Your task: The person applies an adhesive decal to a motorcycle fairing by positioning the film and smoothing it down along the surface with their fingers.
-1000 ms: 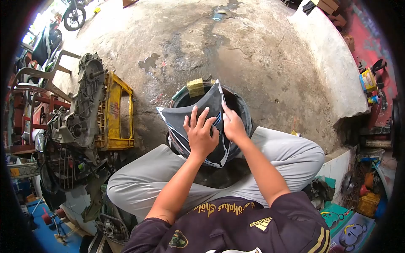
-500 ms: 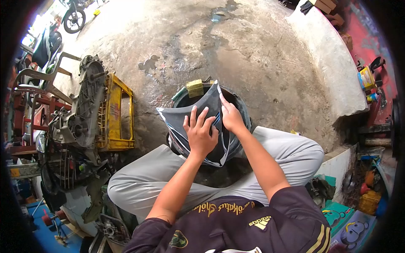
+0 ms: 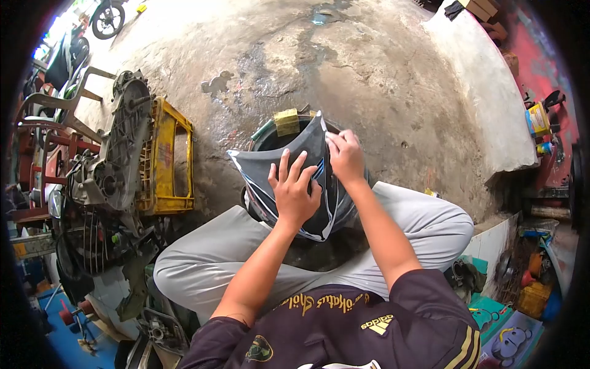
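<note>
A dark grey pointed panel [image 3: 270,165] with white edges and blue stripes lies over the mouth of a round black tub [image 3: 359,161] between my bent legs. Spread over the panel's surface, the fingers of my left hand [image 3: 296,190] press down on it. My right hand [image 3: 348,157] is at the panel's upper right edge, its fingers bent and pinched together near the white tip; whatever they hold is too small to make out. A yellow sponge-like block [image 3: 286,122] sits on the tub's far rim.
At the left stand a yellow crate [image 3: 174,157], a metal engine casing [image 3: 120,154] and a brown plastic chair [image 3: 67,102]. A motorcycle wheel [image 3: 108,19] is at the upper left. A white raised ledge [image 3: 485,92] runs along the right, with a yellow container [image 3: 537,119] beyond it.
My right hand has changed from pointing fingers along the panel's edge to a bent, pinched shape, slightly higher and further right. My left hand stays spread on the panel.
</note>
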{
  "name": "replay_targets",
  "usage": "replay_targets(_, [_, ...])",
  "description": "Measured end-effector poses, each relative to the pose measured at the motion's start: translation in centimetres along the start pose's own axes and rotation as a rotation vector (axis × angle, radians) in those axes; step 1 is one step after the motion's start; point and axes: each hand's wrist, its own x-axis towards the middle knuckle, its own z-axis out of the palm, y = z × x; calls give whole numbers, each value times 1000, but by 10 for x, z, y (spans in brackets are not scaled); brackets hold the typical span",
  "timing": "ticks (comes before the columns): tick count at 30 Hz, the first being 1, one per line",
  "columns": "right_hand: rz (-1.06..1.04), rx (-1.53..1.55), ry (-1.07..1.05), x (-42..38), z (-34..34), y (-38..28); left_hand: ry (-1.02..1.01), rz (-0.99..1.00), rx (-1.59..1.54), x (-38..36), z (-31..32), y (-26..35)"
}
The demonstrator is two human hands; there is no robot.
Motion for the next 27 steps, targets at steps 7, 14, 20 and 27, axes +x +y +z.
replay_targets(7, [-83, -35, -43, -3, -8, -5, -4, -4, -2, 0, 2, -1])
replay_targets(14, [-90, -45, -151, -42, -33, -11, -7, -4, -4, -1, 2, 0])
replay_targets(20, [12, -11, -106, 10, -4, -1, -1, 3, 2, -1, 1, -1])
replay_targets(27, [7, 62, -193, 1, -14, 5, -7, 0, 1, -1, 1, -1])
